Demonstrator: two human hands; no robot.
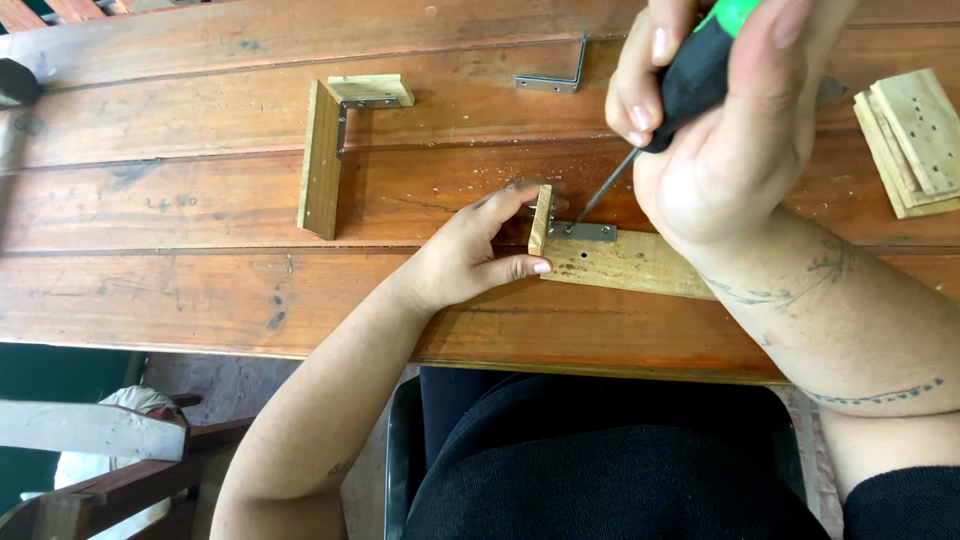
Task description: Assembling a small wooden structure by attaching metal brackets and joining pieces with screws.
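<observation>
My right hand (715, 120) grips a screwdriver (690, 85) with a black and green handle, its thin shaft slanting down to a metal corner bracket (585, 231). The bracket joins a flat wooden strip (625, 265) to a short upright wooden piece (541, 220). My left hand (470, 255) steadies that upright piece, with fingers behind it and the thumb along the strip's near edge. Sawdust lies around the joint.
On the brown plank table (200, 290), a finished L-shaped pair of wooden strips with a bracket (335, 140) lies at the back left. A loose metal bracket (555, 80) rests further back. Several drilled wooden strips (915, 140) are stacked at the right. A chair (90, 440) stands below left.
</observation>
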